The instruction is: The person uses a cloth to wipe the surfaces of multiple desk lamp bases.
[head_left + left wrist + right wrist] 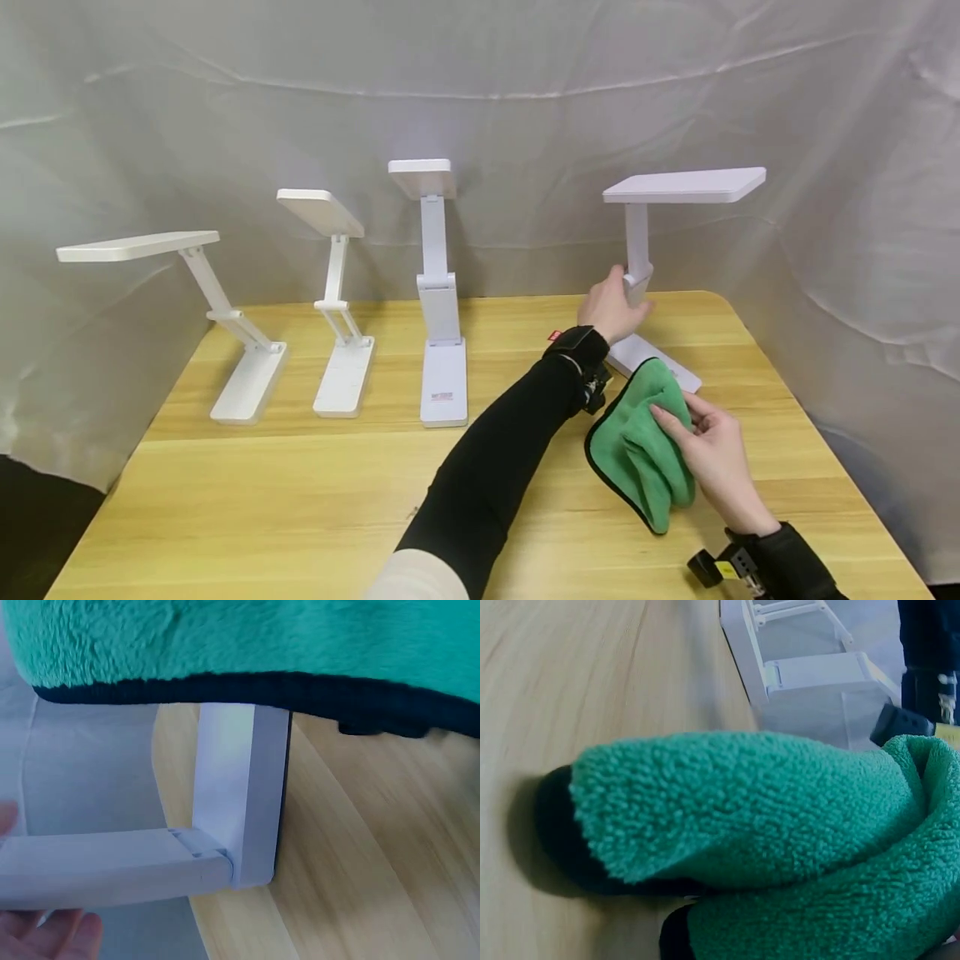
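Observation:
At the right stands a white folding desk lamp with its flat head raised. My left hand grips the lamp's lower arm near the middle joint. Fingers show along one side of that arm in the left wrist view. My right hand pinches a green fleecy cloth with black edging between thumb and fingers. The cloth hangs folded in front of the lamp's base and overlaps it in the head view. In the right wrist view the folded cloth fills the lower part.
Three more white folding lamps stand in a row: one at the far left, another beside it, a third at the middle. A small red tag shows by the left wrist. Grey sheeting surrounds the wooden table.

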{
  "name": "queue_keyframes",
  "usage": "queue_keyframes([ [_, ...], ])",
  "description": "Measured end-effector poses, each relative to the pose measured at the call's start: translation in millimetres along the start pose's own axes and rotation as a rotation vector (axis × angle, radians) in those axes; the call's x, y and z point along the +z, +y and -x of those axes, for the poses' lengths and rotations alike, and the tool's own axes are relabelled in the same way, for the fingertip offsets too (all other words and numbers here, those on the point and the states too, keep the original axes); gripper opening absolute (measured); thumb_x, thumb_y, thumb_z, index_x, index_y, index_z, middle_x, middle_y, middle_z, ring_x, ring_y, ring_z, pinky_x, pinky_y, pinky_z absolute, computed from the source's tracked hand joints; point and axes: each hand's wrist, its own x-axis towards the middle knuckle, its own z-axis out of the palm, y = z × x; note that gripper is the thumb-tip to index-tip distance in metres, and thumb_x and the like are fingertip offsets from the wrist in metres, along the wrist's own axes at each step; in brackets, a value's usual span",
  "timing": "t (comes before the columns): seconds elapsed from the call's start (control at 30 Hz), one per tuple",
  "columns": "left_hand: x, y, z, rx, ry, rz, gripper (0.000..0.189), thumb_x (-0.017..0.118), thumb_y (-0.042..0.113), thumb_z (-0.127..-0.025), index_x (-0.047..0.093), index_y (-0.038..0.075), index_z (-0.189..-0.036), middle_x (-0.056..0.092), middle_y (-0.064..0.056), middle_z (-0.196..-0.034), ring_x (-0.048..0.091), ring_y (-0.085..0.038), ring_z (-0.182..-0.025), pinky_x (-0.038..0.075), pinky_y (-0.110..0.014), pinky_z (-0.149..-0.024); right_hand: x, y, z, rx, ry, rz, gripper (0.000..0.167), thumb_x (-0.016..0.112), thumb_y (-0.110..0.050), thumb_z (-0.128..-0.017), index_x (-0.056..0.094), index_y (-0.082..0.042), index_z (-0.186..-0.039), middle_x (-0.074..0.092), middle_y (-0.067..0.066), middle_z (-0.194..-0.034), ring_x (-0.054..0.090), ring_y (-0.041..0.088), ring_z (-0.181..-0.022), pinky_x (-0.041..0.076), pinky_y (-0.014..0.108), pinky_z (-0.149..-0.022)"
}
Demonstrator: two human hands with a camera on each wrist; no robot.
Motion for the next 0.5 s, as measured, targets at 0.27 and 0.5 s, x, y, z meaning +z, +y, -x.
queue_keyframes([
  [0.27,-4.7,-7.2,4.4,0.029,0.068,-0.155,0.028,0.061,0.033,-0.1,0.065,0.017,-0.123,0.076,-0.001,-0.112,0.073,-0.017,-0.093,0.055,-0.025,-0.071,-1,1,5.0,0.009,0.014,-0.007,0.046,0.066,-0.02,-0.099,0.057,0.008,-0.134,0.069,-0.029,-0.087,0.07,-0.003,-0.078,0.059,0.019,-0.066],
  [0.5,-19.5,-21.2,32.4,0.164,0.056,-0.235,0.025,0.063,0.034,-0.099,0.066,0.013,-0.113,0.075,-0.001,-0.096,0.069,-0.013,-0.074,0.048,-0.021,-0.056,-7,3,3.1,-0.002,0.023,0.03,0.05,0.066,-0.023,-0.099,0.056,0.007,-0.136,0.068,-0.03,-0.087,0.07,-0.003,-0.077,0.059,0.019,-0.065],
])
